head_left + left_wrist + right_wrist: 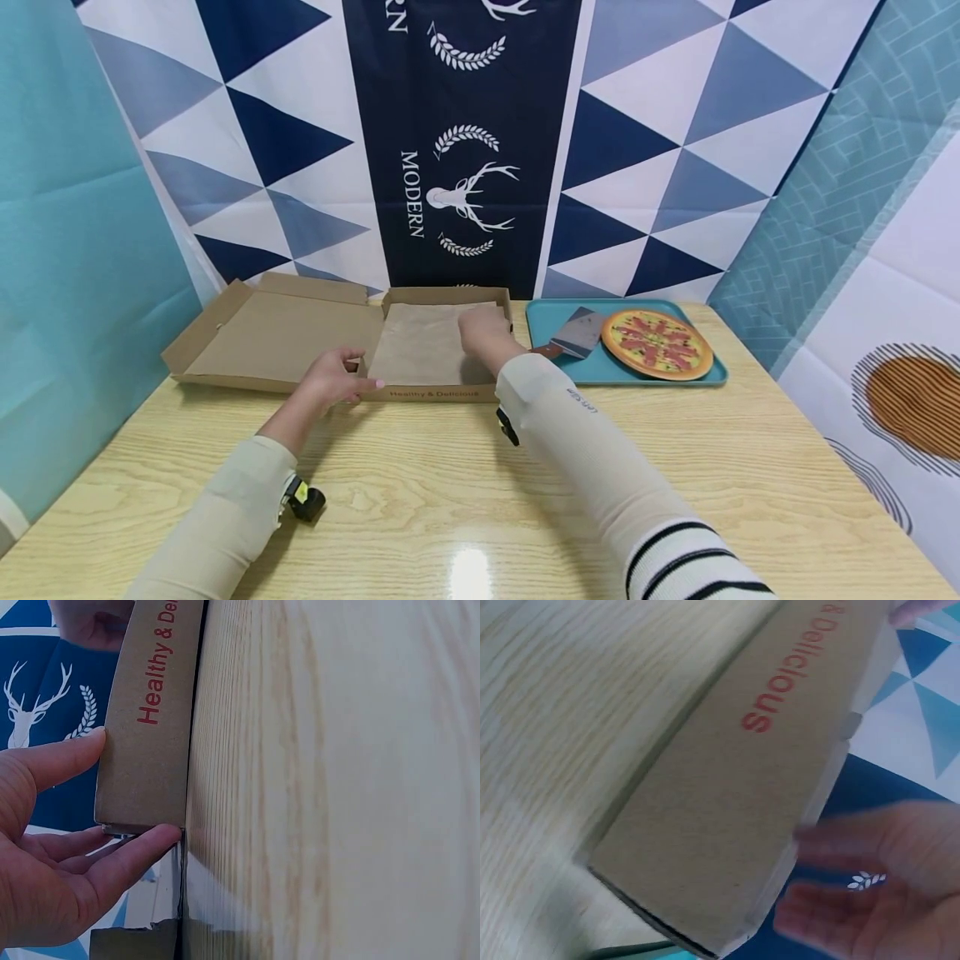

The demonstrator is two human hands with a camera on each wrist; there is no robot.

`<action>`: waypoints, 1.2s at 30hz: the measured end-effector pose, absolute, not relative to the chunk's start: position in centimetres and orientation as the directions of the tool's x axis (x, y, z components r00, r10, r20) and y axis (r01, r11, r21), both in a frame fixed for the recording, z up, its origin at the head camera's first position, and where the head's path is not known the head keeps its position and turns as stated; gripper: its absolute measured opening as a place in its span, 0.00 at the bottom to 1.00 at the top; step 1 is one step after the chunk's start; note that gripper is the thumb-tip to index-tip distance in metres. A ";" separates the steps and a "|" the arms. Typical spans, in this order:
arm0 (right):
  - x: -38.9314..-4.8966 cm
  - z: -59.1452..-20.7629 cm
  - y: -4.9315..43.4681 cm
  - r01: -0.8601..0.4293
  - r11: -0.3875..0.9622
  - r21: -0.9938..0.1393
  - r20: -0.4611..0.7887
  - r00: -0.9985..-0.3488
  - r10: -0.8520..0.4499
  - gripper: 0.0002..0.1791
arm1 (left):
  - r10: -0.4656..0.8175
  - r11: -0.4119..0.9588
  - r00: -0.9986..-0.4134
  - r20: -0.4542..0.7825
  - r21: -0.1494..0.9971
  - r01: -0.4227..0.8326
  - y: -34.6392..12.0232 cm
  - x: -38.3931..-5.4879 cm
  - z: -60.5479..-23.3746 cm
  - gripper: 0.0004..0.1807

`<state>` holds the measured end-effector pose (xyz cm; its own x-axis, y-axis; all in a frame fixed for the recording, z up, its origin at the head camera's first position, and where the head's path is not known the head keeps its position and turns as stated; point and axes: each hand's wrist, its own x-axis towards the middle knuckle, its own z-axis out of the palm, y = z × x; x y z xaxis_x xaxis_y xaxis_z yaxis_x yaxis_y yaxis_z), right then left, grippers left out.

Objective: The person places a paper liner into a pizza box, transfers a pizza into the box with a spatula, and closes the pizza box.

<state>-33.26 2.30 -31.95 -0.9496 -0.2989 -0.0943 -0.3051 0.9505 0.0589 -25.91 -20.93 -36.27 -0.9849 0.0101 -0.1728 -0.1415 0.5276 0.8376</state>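
Note:
An open cardboard pizza box (435,394) lies on the table, its lid (292,342) folded out to the left and brown paper (420,333) lining its base. My left hand (337,379) holds the near left corner of the base. In the left wrist view the thumb (75,756) is at the top edge of the front wall and the fingers (127,859) lie against the side. Over the right part of the base is my right hand (486,336); in the right wrist view, blurred, its bent fingertips are close to the wall's rim, with nothing visible between them.
To the right of the box a blue tray (555,310) holds a round pizza (657,345) and a wooden-handled pizza server (581,332), whose handle points toward my right wrist. Patterned cloth (465,167) hangs behind the table (420,492).

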 end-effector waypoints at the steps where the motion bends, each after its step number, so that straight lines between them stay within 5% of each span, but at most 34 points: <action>1: -33.1 -31.8 2.3 -0.355 0.934 0.034 -0.115 -0.930 -0.349 0.11 | 0.010 0.526 -0.985 -0.173 0.838 -0.142 -20.9 -25.9 -36.3 0.42; 8: -32.8 -32.2 2.5 -0.522 0.837 -0.164 -0.269 -0.793 -0.547 0.25 | 0.016 0.521 -0.985 -0.171 0.842 -0.138 -21.0 -25.9 -36.3 0.42; 28: -32.7 -33.2 2.8 -0.408 0.912 -0.043 -0.387 -0.834 -0.392 0.14 | 0.012 0.518 -0.986 -0.165 0.844 -0.135 -21.0 -26.0 -36.4 0.42; 36: -32.7 -33.2 3.0 -0.379 0.925 -0.022 -0.397 -0.846 -0.356 0.17 | 0.015 0.516 -0.986 -0.166 0.846 -0.134 -21.1 -26.0 -36.4 0.42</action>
